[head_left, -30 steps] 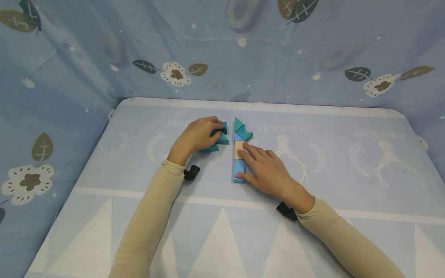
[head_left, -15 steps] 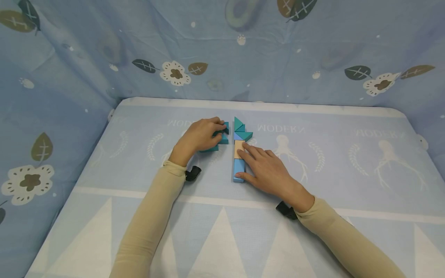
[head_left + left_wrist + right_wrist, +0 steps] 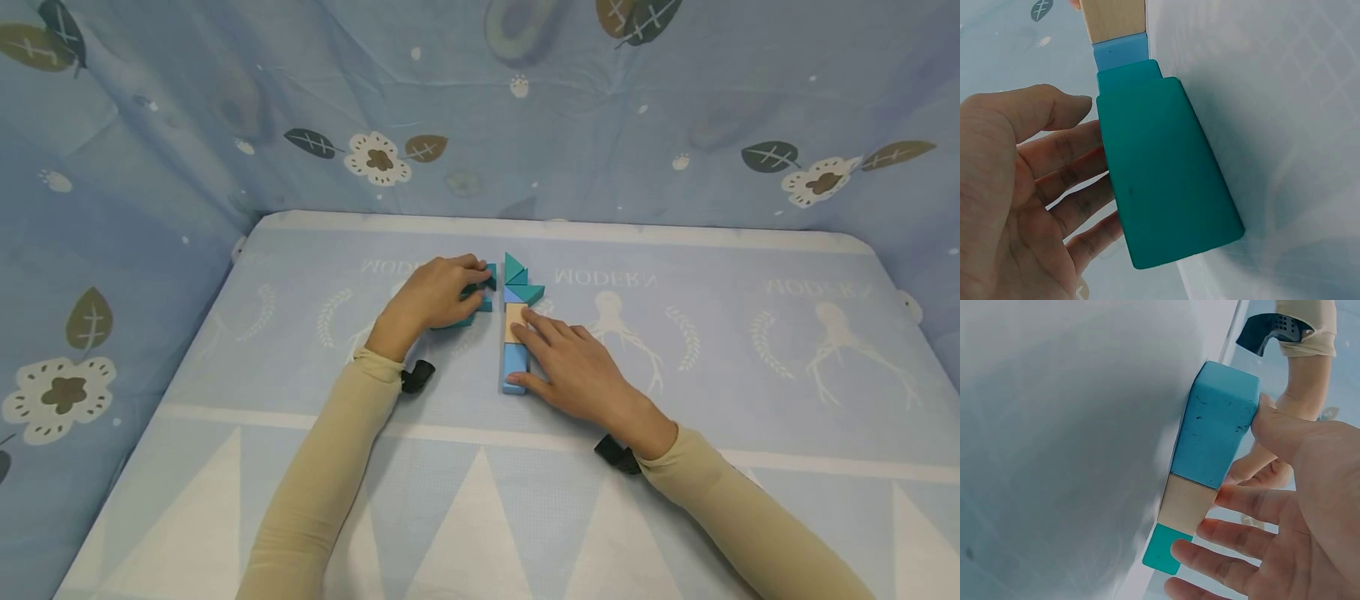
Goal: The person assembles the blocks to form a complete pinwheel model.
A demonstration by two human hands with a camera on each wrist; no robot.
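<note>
A column of toy blocks lies at the table's middle: a light blue block (image 3: 514,357) nearest, a plain wooden block (image 3: 515,313), a small periwinkle triangle (image 3: 511,295), and teal triangular blocks (image 3: 529,293) farthest. My right hand (image 3: 573,362) rests its fingertips along the column's right side, thumb at the blue block and fingers at the wooden one. Just left of the column, my left hand (image 3: 438,292) touches several teal blocks (image 3: 487,306), partly hidden under it. In the left wrist view, a large teal block (image 3: 1166,169) stands against its fairly straight fingers.
The table (image 3: 480,417) carries a pale blue printed cloth with white triangles. Patterned blue curtain fabric (image 3: 570,133) rises behind its far edge and at the left. A black strap piece (image 3: 417,377) sits at the left wrist, and another (image 3: 618,455) at the right.
My left hand and the teal blocks under it have shifted slightly right, narrowing the gap to the column. The right hand stays in place.
</note>
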